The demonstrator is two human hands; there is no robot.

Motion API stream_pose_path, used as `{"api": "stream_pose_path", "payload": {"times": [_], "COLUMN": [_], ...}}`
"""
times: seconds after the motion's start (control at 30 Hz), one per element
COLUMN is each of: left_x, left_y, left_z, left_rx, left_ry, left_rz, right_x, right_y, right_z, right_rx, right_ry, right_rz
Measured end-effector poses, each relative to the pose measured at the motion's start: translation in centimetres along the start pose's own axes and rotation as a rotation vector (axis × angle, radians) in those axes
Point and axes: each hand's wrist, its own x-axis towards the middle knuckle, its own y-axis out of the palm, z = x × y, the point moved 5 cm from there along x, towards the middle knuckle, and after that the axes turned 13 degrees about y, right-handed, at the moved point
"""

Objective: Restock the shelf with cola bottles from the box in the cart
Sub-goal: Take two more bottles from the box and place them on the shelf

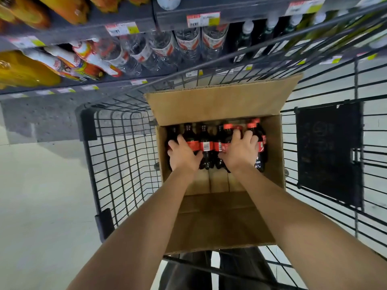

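Both hands in box (274, 143) in cart (117, 155). Left hand (182, 154) and right hand (238, 151) fingers curled over lying bottles (206, 146), far end. Advice: grip bodies firmly, lift level, clear far flap, toward shelf (146, 30).

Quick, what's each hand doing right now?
Left hand: resting on cola bottles in the box; grip cannot be told.
Right hand: the same.

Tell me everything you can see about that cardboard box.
The box is plain brown cardboard, open at the top, flaps folded outward. It sits inside the wire cart. Cola bottles with red labels lie along its far end; the near floor is bare. The left hand and right hand rest on the bottles.
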Motion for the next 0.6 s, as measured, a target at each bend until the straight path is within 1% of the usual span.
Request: {"api": "stream_pose_path", "payload": {"times": [0.1,0.2,0.37,0.5,0.6], "left_x": [-0.2,-1.0,-2.9,-4.9,-6.6], "left_y": [-0.2,-0.5,-1.8,-4.6,-7.5], "left_z": [0.2,0.4,0.9,0.9,0.1], "left_rx": [-0.084,-0.164,-0.276,-0.334,-0.414], "left_ry": [0.007,0.075,0.170,0.269,0.344], "left_rz": [-0.009,-0.017,0.003,-0.030,-0.062], "right_x": [-0.7,-1.2,-1.6,-3.7,-6.3], "right_y": [0.4,0.7,-0.5,-3.4,-6.5], "right_z": [0.1,0.1,-1.1,-1.7,-1.6], "right_rx": [0.084,0.231,0.454,0.595,0.672], "right_ry": [-0.038,-0.073,-0.034,-0.063,-0.125], "right_rz": [0.012,0.084,0.147,0.131,0.098]}}
